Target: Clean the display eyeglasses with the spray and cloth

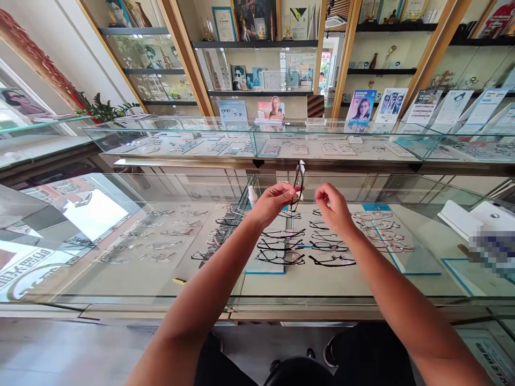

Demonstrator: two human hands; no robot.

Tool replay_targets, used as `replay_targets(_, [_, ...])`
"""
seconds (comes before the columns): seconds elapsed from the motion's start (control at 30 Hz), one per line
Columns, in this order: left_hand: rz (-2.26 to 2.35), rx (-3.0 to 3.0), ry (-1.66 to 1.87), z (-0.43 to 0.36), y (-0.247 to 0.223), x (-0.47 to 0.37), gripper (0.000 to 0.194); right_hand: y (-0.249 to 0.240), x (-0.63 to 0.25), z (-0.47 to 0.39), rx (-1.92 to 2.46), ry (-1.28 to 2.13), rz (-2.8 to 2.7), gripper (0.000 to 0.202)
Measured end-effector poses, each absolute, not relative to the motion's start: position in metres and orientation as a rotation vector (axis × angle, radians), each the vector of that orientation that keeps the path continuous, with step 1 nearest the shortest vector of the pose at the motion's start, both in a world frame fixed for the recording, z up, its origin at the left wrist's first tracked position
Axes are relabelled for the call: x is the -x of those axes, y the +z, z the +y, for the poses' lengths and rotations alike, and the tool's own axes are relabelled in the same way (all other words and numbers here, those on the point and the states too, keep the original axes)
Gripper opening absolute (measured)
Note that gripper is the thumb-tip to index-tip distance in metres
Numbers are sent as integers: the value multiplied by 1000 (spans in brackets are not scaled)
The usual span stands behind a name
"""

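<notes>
The left hand (277, 201) is pinching black glasses (303, 179) on end near the far edge of the surface (322, 287); the right hand (335, 212) is curling loosely, its contents unclear. That pair is up; other glasses (280, 245) are lying in rows.

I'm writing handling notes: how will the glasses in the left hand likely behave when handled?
The glasses seem light: the left hand alone pinches them aloft. Thin and dark-rimmed, they would probably flex, and might bend if squeezed hard.
</notes>
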State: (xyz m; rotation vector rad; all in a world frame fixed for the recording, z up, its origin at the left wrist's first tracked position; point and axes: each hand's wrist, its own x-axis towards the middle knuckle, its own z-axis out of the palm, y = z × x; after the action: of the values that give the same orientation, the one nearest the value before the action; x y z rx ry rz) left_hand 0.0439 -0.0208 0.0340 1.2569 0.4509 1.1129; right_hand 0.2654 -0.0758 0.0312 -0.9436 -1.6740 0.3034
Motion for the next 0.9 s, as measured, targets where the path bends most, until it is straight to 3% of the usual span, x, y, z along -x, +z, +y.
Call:
replay_targets(0.17, [487,-1342,1103,-23,33,-43,39,17,-259,-73,942,560,-1613,6])
replay_targets(0.47, [476,-1354,1061,-28,28,-50,33,18,-249,-80,922,639,-1563,40])
replay_targets(0.9, [690,-1551,1339,-39,25,-60,51,23,-264,-72,1000,490,-1449,28])
